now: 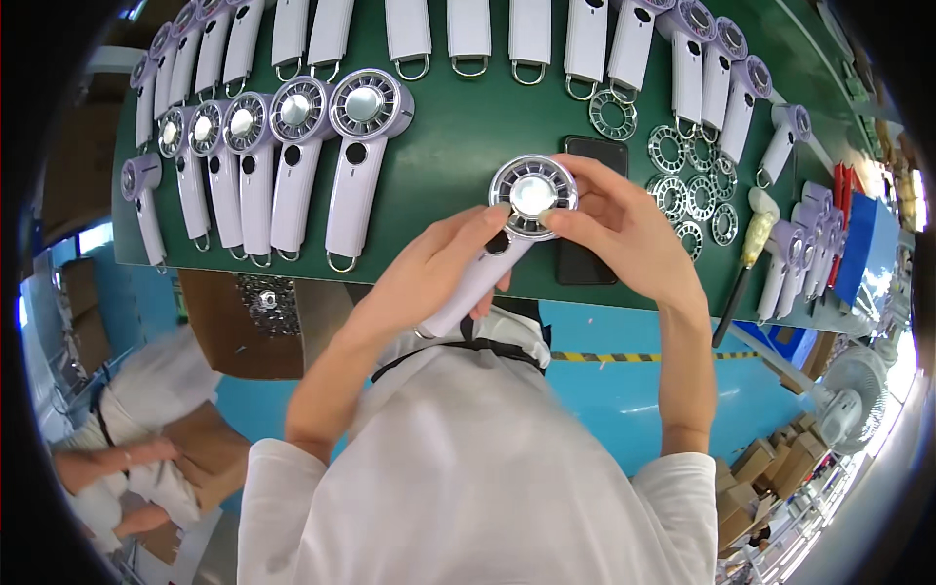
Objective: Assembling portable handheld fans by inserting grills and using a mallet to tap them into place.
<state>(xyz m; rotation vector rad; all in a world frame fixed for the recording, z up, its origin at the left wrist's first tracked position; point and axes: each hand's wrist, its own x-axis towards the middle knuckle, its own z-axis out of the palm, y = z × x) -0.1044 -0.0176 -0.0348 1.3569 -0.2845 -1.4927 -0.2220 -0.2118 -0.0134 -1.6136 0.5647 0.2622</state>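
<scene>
A pale lilac handheld fan (466, 291) is held tilted over the near edge of the green table, its round silver-grilled head facing up. My left hand (424, 268) is closed around the handle, with the thumb pressed at the lower left of the grille rim. My right hand (629, 234) grips the right side of the fan head, its thumb on the grille's lower right edge and its fingers around the far side. Partly behind that hand lies a black phone (588, 265) on the table. Loose silver slotted rings (687, 198) lie to the right.
Rows of similar fans (356, 185) line the table's (439, 146) left and far sides. A black-handled tool with a wrapped head (756, 239) sits at the right, near a blue bin (868, 253). Below the left edge stands a cardboard box (219, 331) of metal parts. A co-worker (146, 419) is at lower left.
</scene>
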